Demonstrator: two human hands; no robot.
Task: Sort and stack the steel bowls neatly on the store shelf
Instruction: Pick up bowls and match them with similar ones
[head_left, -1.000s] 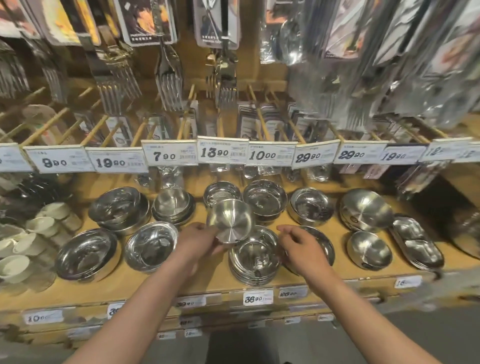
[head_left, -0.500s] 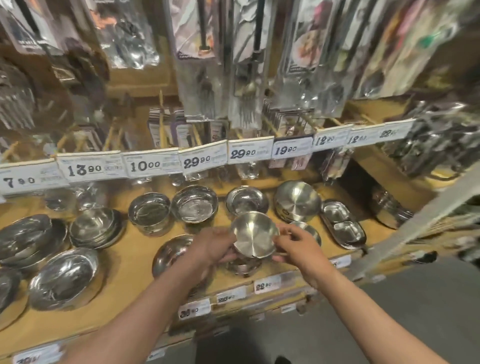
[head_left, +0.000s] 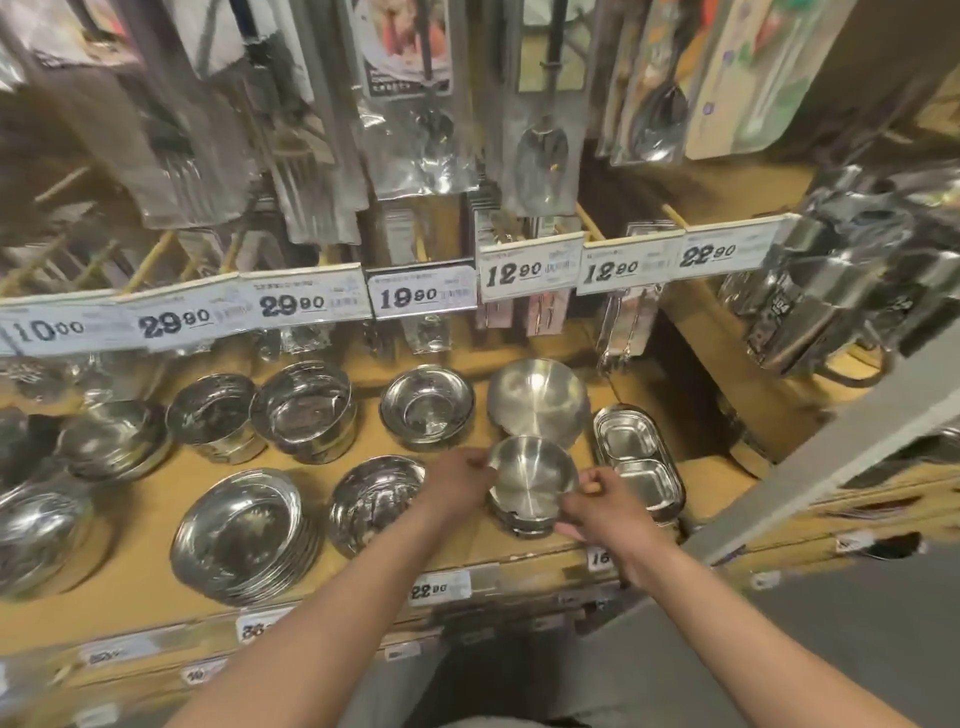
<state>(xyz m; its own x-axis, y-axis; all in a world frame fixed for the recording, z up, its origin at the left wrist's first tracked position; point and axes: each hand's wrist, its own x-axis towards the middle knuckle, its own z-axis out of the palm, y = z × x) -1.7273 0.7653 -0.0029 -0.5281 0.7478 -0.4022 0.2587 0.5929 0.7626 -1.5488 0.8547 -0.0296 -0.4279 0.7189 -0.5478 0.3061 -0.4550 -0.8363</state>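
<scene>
Both hands clamp 1 small steel bowl (head_left: 532, 480) from opposite sides: the left hand (head_left: 457, 486) pinches its left rim, the right hand (head_left: 602, 506) curls round its right edge. Brushed, shiny and round with a flat bottom, the bowl sits atop a short stack of bowls (head_left: 524, 522) at the front of the wooden shelf (head_left: 145, 561). Just behind the stack stands a larger tilted bowl (head_left: 537, 400); just right of the stack lies a 2-compartment steel tray (head_left: 636, 460).

Two hands on a small steel bowl (head_left: 532, 475) atop a bowl stack (head_left: 524, 519): left hand (head_left: 457, 486) and right hand (head_left: 605, 501) pinching its rim. Wooden shelf (head_left: 150, 525) underneath, two-part tray (head_left: 636, 462) just beside.
</scene>
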